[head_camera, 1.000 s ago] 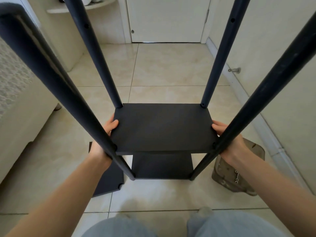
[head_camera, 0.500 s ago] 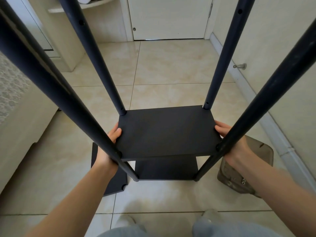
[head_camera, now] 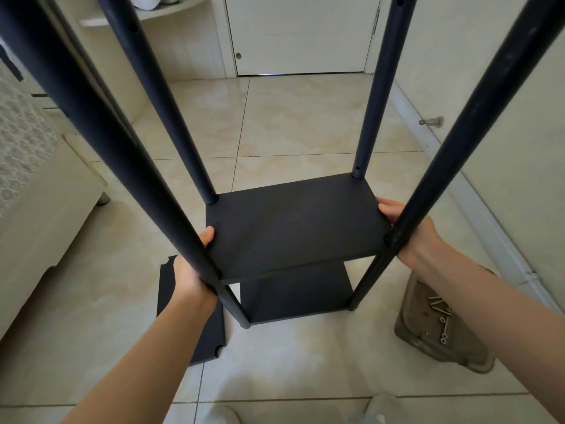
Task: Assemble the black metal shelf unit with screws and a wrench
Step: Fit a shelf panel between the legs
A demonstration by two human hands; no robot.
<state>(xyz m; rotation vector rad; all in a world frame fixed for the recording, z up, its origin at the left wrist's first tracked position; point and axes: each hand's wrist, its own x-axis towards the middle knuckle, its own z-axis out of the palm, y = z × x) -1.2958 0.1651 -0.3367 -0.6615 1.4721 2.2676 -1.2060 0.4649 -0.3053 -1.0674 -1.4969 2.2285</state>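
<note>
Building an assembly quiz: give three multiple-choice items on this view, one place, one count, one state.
1. Where is the screw container? A on the floor; B on the bed; C on the wall shelf.
2. How many upright poles? A two; B three; C four.
3. The upper board is: A lying on the floor; B held by both hands; C leaning on the door.
Key: A, it sits on the floor; C, four show; B, left hand and right hand grip its ends.
</note>
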